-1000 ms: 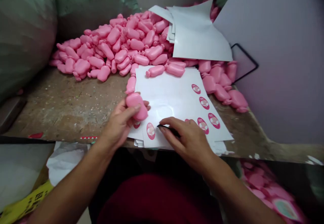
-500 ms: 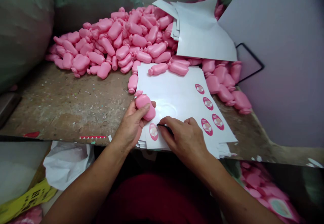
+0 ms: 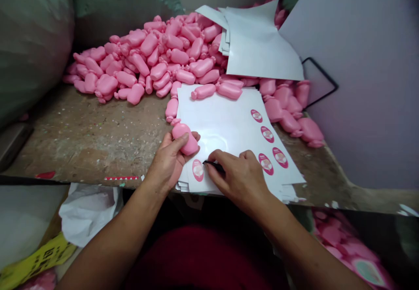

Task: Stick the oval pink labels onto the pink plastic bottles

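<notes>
Pink plastic bottle (image 3: 185, 138) — gripped in left hand (image 3: 166, 161), now turned neck-up; right hand (image 3: 240, 178) pinches black-tipped tool (image 3: 213, 166) — just beside oval label (image 3: 197, 170) on sticker sheet (image 3: 225, 124).

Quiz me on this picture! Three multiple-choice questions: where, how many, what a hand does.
1. Where is the bottle pile?
A on the wooden bench behind the white sheets
B on the floor
C inside a bag

2. How many pink oval labels show on the sheets?
A two
B five
C nine

3. What is the left hand doing?
A lying empty
B pressing a sheet
C gripping a pink bottle

1 A: it lies past them.
2 B: five ovals show.
3 C: it clasps the bottle.
</notes>
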A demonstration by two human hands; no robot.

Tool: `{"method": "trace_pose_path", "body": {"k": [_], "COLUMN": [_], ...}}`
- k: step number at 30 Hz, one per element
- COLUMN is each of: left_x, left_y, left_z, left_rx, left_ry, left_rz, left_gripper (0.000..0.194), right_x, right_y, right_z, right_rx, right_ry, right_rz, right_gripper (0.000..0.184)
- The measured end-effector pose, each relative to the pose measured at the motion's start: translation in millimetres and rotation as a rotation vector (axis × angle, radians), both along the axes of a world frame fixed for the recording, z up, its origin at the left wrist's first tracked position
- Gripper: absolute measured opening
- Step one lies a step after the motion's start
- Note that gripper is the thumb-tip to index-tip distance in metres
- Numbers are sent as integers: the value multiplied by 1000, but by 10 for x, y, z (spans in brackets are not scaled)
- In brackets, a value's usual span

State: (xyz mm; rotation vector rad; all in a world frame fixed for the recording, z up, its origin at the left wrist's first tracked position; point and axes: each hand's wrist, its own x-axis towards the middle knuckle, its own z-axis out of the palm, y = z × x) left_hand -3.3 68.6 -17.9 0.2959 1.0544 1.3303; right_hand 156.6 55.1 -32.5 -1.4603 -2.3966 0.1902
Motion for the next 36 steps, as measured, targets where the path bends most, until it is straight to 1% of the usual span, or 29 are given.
{"method": "trace_pose_path", "body": {"k": [3, 5, 7, 9, 10, 12, 13, 15, 17, 19, 23, 31, 36], "left_x": [5, 2, -6, -12, -12, -1, 10, 42, 79, 111, 146, 170, 175], "left_y": [0, 5, 16, 24, 22, -9, -40, -130, -238, -332, -422, -441, -453], "left_z": [4, 0, -9, -12, -7, 20, 44, 102, 160, 202, 225, 249, 264], "left_rx": [16, 25, 27, 27, 27, 31, 35, 39, 32, 24, 43, 72, 78], "left_ry": [7, 8, 17, 33, 44, 72, 83, 73, 19, -50, -108, -97, -75], "left_rz": [-17, -28, -33, -37, -36, -53, -76, -152, -235, -287, -354, -377, -368], "left_gripper": [22, 23, 23, 24, 27, 35, 39, 42, 38, 38, 53, 60, 59], "right_x": [-60, -62, -22, 49, 87, 152, 175, 199, 200, 190, 173, 183, 185], "right_y": [30, 60, 89, 109, 114, 112, 105, 84, 61, 39, 12, -2, -6], "right_z": [11, 49, 118, 208, 256, 339, 369, 402, 403, 388, 364, 349, 338], "right_rx": [-50, -164, -347, -529, -594, -653, -658, -641, -604, -567, -549, -600, -612], "right_ry": [-9, 61, 251, 523, 649, 818, 858, 874, 859, 846, 844, 841, 846], "right_rz": [-23, -75, -110, -115, -109, -109, -114, -110, -97, -79, -60, -67, -64], "right_gripper": [20, 25, 30, 34, 36, 37, 36, 35, 33, 33, 31, 29, 30]}}
